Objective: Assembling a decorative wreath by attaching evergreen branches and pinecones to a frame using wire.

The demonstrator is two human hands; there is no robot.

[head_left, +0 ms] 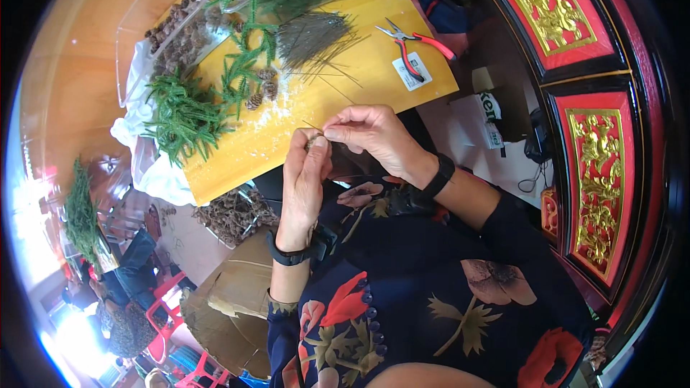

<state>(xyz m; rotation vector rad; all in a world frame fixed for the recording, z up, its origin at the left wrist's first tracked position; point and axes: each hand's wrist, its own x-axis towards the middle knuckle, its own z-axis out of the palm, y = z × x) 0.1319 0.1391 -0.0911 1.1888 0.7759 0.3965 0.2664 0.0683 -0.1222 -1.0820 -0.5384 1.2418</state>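
One small brown cone (314,141), it seems, sits pinched in the left hand (303,172). Just above that grip, a thin wire (311,125) slants up and left from the tightly pinching right hand (377,135).

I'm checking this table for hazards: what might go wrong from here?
The pliers lie with one red handle at the edge of the table, so a bump might drop them.
Ends of the piled thin strands might prick a reaching hand.
The right hand seems to pinch a strand beside the small brown piece in the left hand; its tip might poke a finger.
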